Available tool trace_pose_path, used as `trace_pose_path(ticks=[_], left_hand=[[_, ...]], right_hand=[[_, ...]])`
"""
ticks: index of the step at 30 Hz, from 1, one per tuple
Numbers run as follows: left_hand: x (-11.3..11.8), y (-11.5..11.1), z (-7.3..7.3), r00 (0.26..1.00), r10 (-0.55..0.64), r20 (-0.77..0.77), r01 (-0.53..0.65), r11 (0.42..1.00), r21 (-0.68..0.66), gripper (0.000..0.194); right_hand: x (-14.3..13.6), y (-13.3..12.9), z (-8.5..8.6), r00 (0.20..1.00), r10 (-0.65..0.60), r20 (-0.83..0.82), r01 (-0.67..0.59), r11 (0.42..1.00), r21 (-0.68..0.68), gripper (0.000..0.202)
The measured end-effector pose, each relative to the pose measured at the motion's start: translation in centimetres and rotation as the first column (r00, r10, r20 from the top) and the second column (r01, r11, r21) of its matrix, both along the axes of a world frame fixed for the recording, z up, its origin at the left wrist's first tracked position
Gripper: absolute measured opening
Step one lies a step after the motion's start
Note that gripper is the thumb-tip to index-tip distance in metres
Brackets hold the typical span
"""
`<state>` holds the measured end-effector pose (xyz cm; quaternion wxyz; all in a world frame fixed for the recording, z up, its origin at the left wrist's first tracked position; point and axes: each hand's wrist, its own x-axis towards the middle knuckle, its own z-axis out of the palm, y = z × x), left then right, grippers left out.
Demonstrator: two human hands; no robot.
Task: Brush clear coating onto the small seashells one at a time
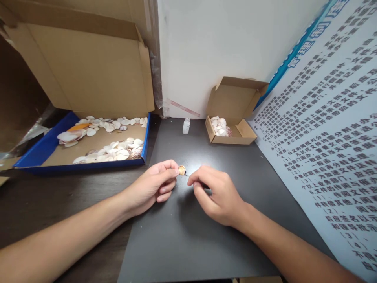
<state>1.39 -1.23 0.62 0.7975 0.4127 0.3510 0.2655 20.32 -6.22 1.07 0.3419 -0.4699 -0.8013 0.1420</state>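
My left hand [160, 181] pinches a small tan shell [182, 170] between thumb and forefinger, above the dark grey mat [176, 243]. A small dark spot shows on the shell's right edge. Just right of it, my right hand [215, 192] has its thumb and fingertips drawn together; something thin and tiny seems to stick out from them toward the shell, too small to name. Beyond both hands a small whitish bottle [186, 126] stands upright on the mat.
An open blue-sided box [88, 168] at the left holds many pale shells and an orange piece. At the back right, a smaller open cardboard box [232, 140] holds more shells. A printed sheet [324, 129] slants along the right side; a white panel [212, 47] rises behind.
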Motion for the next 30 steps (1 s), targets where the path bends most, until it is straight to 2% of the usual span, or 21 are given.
trace_pose_path(ticks=[3, 10, 12, 15, 17, 20, 25, 30], left_hand=[[0.03, -0.02, 0.05, 1.0, -0.002, -0.002, 0.002, 1.0, 0.002, 0.019], [0.02, -0.07, 0.11, 1.0, -0.006, -0.005, 0.006, 1.0, 0.002, 0.017], [0.03, -0.08, 0.12, 1.0, 0.008, 0.004, -0.008, 1.0, 0.013, 0.017], [0.05, -0.1, 0.15, 1.0, 0.029, 0.01, -0.029, 0.999, 0.022, 0.016], [0.06, -0.11, 0.18, 1.0, 0.029, 0.011, -0.029, 0.999, 0.018, 0.017], [0.06, -0.12, 0.21, 0.999, 0.03, 0.013, -0.03, 0.999, 0.012, 0.018], [0.05, -0.15, 0.1, 0.999, 0.033, 0.02, -0.033, 0.999, 0.001, 0.018], [0.05, -0.16, 0.2, 1.0, 0.028, 0.012, -0.028, 1.0, -0.004, 0.017]], right_hand=[[-0.01, 0.0, -0.14, 1.0, 0.016, 0.012, -0.016, 1.0, -0.002, 0.018], [-0.04, 0.11, 0.0, 0.99, -0.127, 0.065, 0.129, 0.991, -0.029, 0.015], [-0.08, -0.03, 0.1, 0.995, -0.097, 0.012, 0.097, 0.995, 0.011, 0.015], [-0.14, -0.18, 0.1, 0.999, 0.034, -0.039, -0.031, 0.997, 0.076, 0.015], [-0.15, -0.16, 0.03, 1.0, 0.018, -0.01, -0.018, 0.998, 0.054, 0.015], [-0.08, -0.07, -0.03, 0.995, -0.097, -0.008, 0.097, 0.995, 0.032, 0.014], [-0.12, -0.11, -0.03, 0.999, 0.026, -0.046, -0.022, 0.997, 0.067, 0.014], [-0.14, 0.1, -0.18, 0.992, -0.127, 0.025, 0.127, 0.992, -0.018, 0.013]])
